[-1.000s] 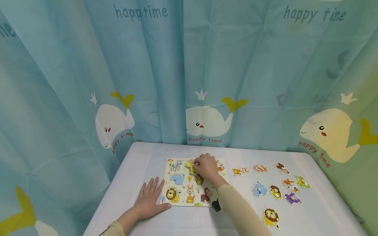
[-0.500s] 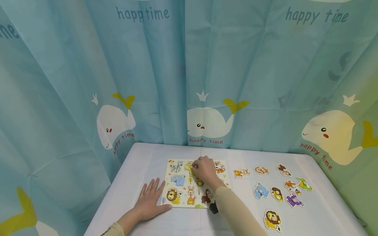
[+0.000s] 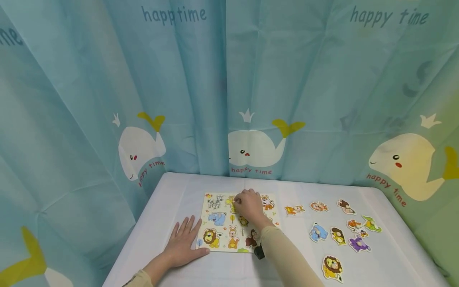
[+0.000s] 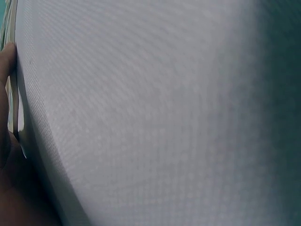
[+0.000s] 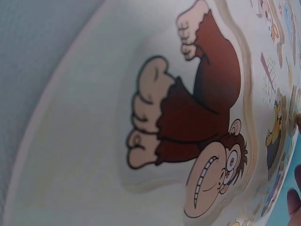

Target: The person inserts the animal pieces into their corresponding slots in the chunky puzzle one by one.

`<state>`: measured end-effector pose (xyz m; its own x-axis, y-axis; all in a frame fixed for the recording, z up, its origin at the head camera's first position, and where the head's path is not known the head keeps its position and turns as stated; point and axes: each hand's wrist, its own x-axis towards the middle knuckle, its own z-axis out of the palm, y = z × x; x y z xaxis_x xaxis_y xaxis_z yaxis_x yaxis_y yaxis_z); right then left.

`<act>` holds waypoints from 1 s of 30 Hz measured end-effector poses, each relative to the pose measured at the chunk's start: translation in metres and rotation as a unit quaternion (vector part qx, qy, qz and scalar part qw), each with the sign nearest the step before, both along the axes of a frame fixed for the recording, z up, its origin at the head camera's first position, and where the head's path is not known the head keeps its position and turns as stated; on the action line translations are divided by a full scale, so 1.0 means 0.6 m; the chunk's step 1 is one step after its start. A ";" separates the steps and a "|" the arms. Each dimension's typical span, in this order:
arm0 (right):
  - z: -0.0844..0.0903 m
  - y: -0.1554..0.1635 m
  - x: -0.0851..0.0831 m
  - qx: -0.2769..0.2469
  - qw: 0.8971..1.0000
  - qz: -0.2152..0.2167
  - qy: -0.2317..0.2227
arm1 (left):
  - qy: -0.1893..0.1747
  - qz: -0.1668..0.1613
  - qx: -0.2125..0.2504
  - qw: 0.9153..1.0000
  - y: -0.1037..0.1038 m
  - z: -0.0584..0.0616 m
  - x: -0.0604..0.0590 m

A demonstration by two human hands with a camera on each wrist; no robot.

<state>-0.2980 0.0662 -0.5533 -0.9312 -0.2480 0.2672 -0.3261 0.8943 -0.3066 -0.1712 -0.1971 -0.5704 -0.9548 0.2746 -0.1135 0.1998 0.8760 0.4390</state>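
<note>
A square animal puzzle board [image 3: 204,213] lies on the white table [image 3: 175,191]. My right hand [image 3: 247,205] hovers over the board's top middle, its curled fingers pinching a yellow piece [image 3: 230,200] at its slot. My left hand [image 3: 183,241] lies flat on the cloth, fingers straight, thumb against the board's lower left edge. The left wrist view shows mostly white cloth [image 4: 155,117], with a bit of that hand [image 4: 6,89] at the left edge. In the right wrist view a brown monkey piece [image 5: 197,136] fills the frame, seated in the board.
Several loose animal pieces lie to the right of the board, among them a lion [image 3: 331,268], a blue elephant [image 3: 317,232] and a green crocodile [image 3: 371,224]. Blue whale-print curtains [image 3: 251,99] close in the table's back and sides.
Both hands stay where they were; only the head view has shifted slightly.
</note>
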 end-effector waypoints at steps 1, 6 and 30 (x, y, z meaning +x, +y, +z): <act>0.000 0.000 0.000 -0.001 1.000 0.000 -0.002 | 0.004 0.000 0.002 1.000 0.000 -0.002 0.000; -0.002 0.001 -0.003 -0.004 1.000 -0.004 -0.013 | 0.020 0.004 0.003 1.000 -0.003 -0.012 -0.002; -0.006 0.002 0.004 -0.057 0.997 -0.019 -0.047 | 0.019 0.007 0.004 1.000 -0.003 -0.014 -0.002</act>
<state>-0.2955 0.0675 -0.5566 -0.9615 -0.1855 0.2026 -0.2581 0.8625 -0.4353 -0.1725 -0.1987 -0.5791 -0.9621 0.2622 -0.0751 0.2044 0.8754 0.4381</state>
